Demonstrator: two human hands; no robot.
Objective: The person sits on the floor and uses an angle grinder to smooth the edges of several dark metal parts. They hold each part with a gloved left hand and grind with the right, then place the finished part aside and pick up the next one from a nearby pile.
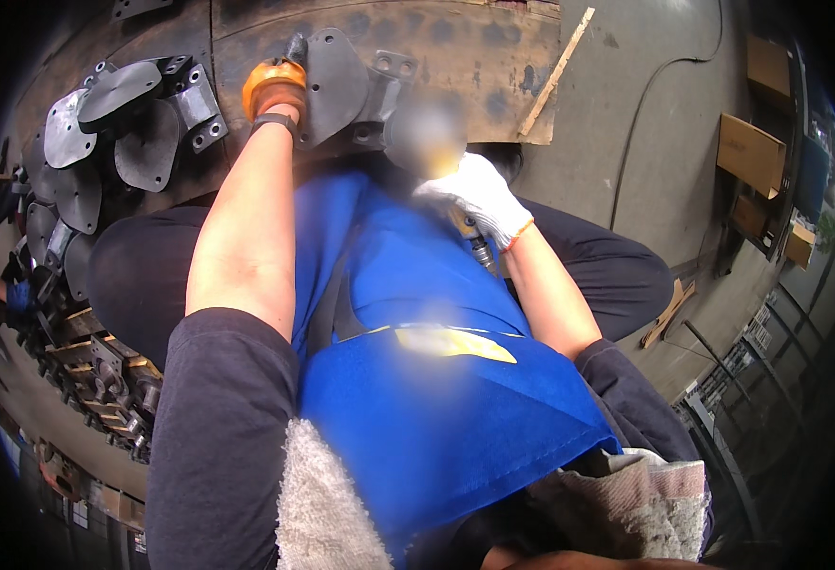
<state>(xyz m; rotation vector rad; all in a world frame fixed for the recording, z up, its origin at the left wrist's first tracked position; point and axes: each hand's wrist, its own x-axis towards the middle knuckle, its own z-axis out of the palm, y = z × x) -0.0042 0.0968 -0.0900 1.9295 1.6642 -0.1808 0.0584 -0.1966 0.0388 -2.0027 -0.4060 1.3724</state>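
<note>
A dark metal bracket with a rounded, drilled plate [334,87] lies on the brown bench before me; its arm and a drilled end block [394,65] reach to the right. My left hand [277,87], in an orange glove, is closed at the plate's left edge, around a dark stub that I cannot make out fully. In a white glove, my right hand [482,195] grips a yellow air tool [462,224] with a metal hose fitting at its rear. A blurred spot hides the tool's front, close to the bracket's right end.
Several similar metal brackets [121,95] are heaped on the bench's left. A wooden strip [556,72] lies at the right edge. Cardboard boxes [752,155] and a dark hose [634,123] are to the right. Another person's blue-gloved hand [20,293] shows at far left.
</note>
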